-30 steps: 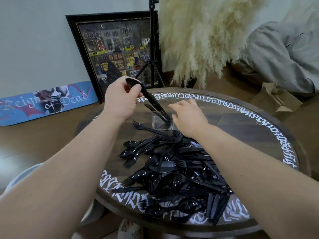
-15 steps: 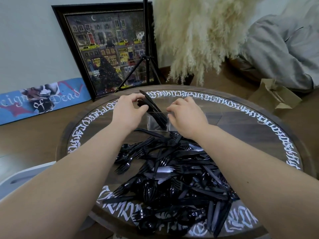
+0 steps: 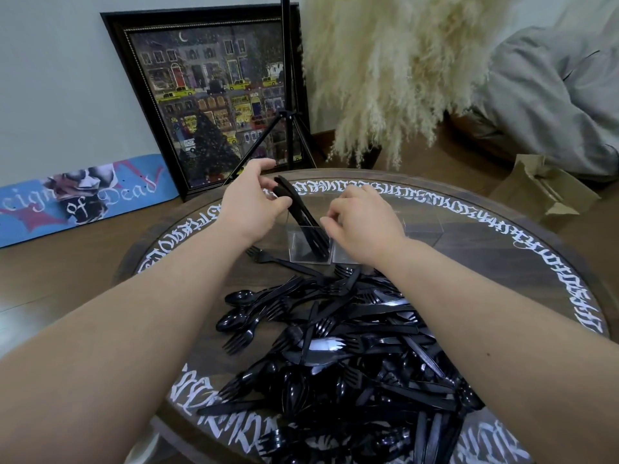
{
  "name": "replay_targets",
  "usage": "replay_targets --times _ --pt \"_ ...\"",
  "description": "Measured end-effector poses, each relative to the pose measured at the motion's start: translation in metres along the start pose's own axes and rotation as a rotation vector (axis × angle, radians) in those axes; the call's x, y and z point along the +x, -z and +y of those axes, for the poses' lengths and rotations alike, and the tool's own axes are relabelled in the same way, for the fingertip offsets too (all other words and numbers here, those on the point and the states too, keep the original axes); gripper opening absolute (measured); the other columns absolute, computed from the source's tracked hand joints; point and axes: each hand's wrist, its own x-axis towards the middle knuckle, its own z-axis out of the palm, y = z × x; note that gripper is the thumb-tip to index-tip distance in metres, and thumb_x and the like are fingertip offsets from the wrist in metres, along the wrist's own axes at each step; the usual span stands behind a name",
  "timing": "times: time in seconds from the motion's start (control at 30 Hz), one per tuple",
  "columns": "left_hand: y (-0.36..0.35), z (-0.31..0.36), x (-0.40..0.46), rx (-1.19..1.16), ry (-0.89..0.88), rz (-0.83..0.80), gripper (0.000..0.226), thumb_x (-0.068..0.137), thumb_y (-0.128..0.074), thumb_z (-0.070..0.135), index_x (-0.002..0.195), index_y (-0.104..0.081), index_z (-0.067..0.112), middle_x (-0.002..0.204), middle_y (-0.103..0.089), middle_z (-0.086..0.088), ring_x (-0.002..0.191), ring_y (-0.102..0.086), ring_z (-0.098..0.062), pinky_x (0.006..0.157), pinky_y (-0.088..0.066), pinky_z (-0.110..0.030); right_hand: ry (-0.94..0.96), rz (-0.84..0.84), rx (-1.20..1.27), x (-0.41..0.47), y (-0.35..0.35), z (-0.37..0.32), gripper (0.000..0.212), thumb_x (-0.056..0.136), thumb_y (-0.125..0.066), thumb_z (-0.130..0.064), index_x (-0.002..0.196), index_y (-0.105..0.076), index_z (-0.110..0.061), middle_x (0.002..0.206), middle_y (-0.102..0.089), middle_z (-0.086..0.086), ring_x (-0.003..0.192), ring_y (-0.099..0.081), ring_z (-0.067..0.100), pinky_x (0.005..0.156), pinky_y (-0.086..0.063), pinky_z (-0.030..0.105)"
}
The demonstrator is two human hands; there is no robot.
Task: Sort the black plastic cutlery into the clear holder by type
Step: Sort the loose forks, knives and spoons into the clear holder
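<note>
Your left hand (image 3: 253, 209) hangs spread beside the knives (image 3: 303, 217) leaning far-left in the clear holder (image 3: 310, 244); right hand (image 3: 363, 222) curls loosely (seemingly empty); the pile (image 3: 335, 346) lies near.

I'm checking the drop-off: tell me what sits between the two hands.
In the head view, black cutlery leaning in the clear holder stands between the left hand and right hand.

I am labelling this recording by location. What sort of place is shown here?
Probably a room in a home. A framed painting leans on the wall beside a skateboard deck on the wooden floor, and pampas grass stands behind the round table.
</note>
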Motion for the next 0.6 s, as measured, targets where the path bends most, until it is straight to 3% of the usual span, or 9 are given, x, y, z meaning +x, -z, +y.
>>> replay_targets --times 0.13,0.27,0.6 --pt "-0.002 -0.003 0.004 -0.016 0.088 0.004 0.048 0.079 -0.075 0.022 0.123 -0.054 0.019 0.087 -0.057 0.011 0.084 -0.055 -0.009 0.078 -0.040 -0.023 -0.006 0.029 0.032 0.010 0.000 -0.002 0.027 0.098 -0.045 -0.032 0.114 -0.062 -0.018 0.111 -0.059 0.002 0.110 -0.043 0.024 0.091 -0.039 0.034" --pt "-0.002 -0.003 0.005 -0.022 0.046 -0.043 0.020 0.079 -0.075 0.020 0.095 -0.066 0.027 0.080 -0.062 0.014 0.074 -0.055 -0.005 0.075 -0.042 -0.022 0.036 0.015 -0.020 0.028 0.000 -0.008 0.035 0.101 -0.038 -0.029 0.131 -0.051 -0.017 0.120 -0.058 0.005 0.114 -0.041 0.028 0.099 -0.036 0.037" --pt "-0.005 -0.007 0.013 -0.051 0.014 -0.048 0.019 0.080 -0.073 0.013 0.097 -0.070 0.022 0.085 -0.064 0.008 0.080 -0.057 -0.009 0.080 -0.045 -0.023 0.004 -0.046 0.028 0.052 -0.015 -0.018 0.030 0.099 -0.041 -0.026 0.126 -0.054 -0.023 0.117 -0.058 0.003 0.112 -0.039 0.028 0.088 -0.037 0.041"
